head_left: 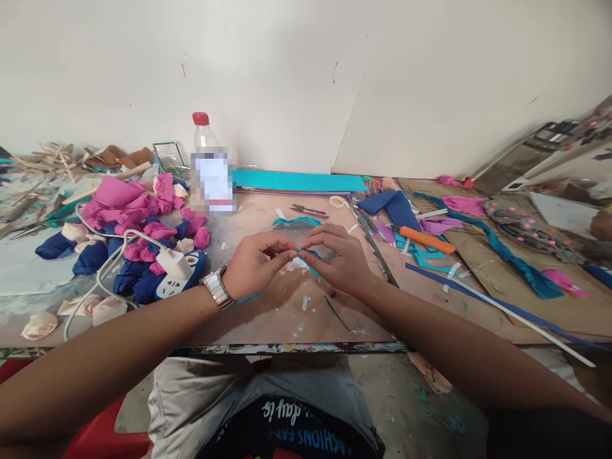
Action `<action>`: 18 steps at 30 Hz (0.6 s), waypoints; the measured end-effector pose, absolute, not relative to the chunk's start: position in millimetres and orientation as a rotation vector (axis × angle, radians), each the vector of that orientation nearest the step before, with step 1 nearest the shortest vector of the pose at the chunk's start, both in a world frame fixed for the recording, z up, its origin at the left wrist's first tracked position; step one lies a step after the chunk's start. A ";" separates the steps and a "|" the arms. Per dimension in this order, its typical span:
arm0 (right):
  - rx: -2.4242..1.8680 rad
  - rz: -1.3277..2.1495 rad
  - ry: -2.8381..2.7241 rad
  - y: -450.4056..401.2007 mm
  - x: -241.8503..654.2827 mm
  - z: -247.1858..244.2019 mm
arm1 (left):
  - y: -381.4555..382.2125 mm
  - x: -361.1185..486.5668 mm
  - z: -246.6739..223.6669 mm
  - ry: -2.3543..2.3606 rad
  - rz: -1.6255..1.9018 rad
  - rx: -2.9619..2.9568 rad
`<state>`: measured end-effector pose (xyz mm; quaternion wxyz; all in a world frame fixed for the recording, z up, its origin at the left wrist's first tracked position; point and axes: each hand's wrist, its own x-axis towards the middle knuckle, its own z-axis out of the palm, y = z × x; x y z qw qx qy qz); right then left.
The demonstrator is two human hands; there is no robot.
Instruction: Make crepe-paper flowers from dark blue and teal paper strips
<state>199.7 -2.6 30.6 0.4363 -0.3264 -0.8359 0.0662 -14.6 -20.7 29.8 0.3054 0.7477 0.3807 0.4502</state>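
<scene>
My left hand (258, 262), with a metal watch (218, 288) on its wrist, and my right hand (340, 260) meet above the middle of the table. Thumbs and forefingers pinch a thin teal strip (314, 272) between them; most of it is hidden by the fingers. Just beyond the fingertips, a crumpled teal piece (297, 221) lies on the tabletop. Farther back are small thread snips (310, 211) and a ring of pale tape (337, 201). I cannot tell whether the strip is cloth or paper.
Pink and navy rolled flowers (129, 204) crowd the left, beside a power strip (179, 280) with a white cable. A red-capped bottle (204, 135) stands behind. An orange utility knife (423, 239) and a long white strip (526, 315) lie right.
</scene>
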 end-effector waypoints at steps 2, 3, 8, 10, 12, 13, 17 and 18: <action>-0.805 0.158 -2.078 -2.3 199.8 30.4 | -20.4 -15.3 28.3 0.991 1.187 1.994; -0.802 0.152 -2.076 -2.1 199.8 30.4 | -20.2 -15.7 27.4 0.985 1.188 1.998; -0.797 0.138 -2.066 -1.8 199.8 30.0 | -19.8 -16.0 24.6 0.990 1.188 1.955; -0.802 0.143 -2.062 -1.7 200.0 29.5 | -20.0 -15.4 25.1 0.984 1.181 1.932; -0.801 0.152 -2.052 -1.6 200.2 28.6 | -20.2 -14.4 25.8 0.976 1.177 1.890; -0.801 0.156 -2.049 -1.6 200.4 28.2 | -20.3 -13.9 25.9 0.975 1.172 1.859; -0.818 0.154 -2.059 -1.5 200.8 27.2 | -19.9 -12.4 25.1 0.972 1.136 1.743; -0.823 0.150 -2.062 -1.6 200.9 27.1 | -19.7 -12.3 24.8 0.967 1.131 1.733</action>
